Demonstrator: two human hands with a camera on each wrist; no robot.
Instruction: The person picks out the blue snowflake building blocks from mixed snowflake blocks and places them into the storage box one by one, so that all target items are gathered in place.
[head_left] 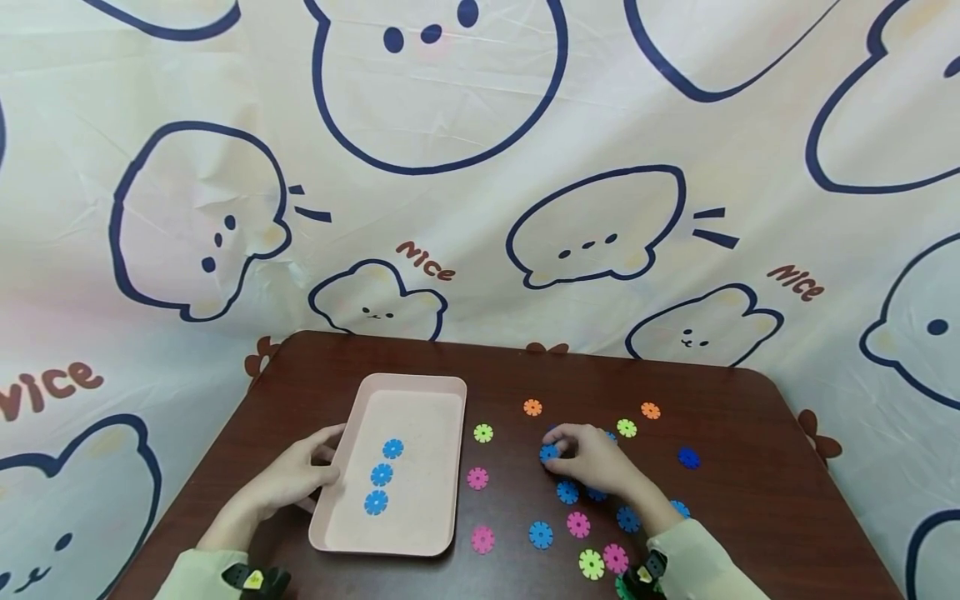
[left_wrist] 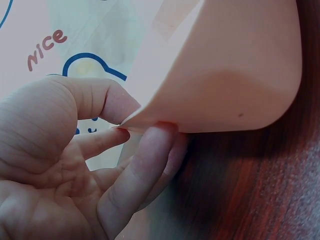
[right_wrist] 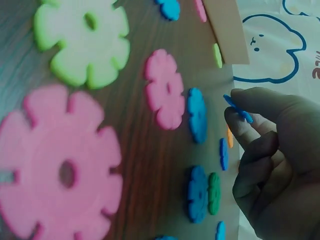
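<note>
My left hand (head_left: 295, 472) grips the left rim of a pale pink tray (head_left: 416, 537). In the left wrist view, thumb and fingers (left_wrist: 142, 170) pinch that thin rim from both sides. Inside the tray, three blue notched plastic discs lie in a slanting row, the middle one (head_left: 381, 475) close to its neighbours. To the right of the tray, my right hand (head_left: 596, 457) holds a blue snowflake disc (head_left: 549, 452) between thumb and forefinger, over the table. The right wrist view shows this disc (right_wrist: 238, 109) nearly edge-on at the fingertips, the other fingers curled.
Loose discs are scattered over the brown table (head_left: 337, 354) right of the tray: pink (head_left: 483, 540), light green (head_left: 591, 564), orange (head_left: 532, 407), dark blue (head_left: 688, 458) and several blue ones (head_left: 541, 535). A patterned cloth (head_left: 480, 208) hangs behind the table.
</note>
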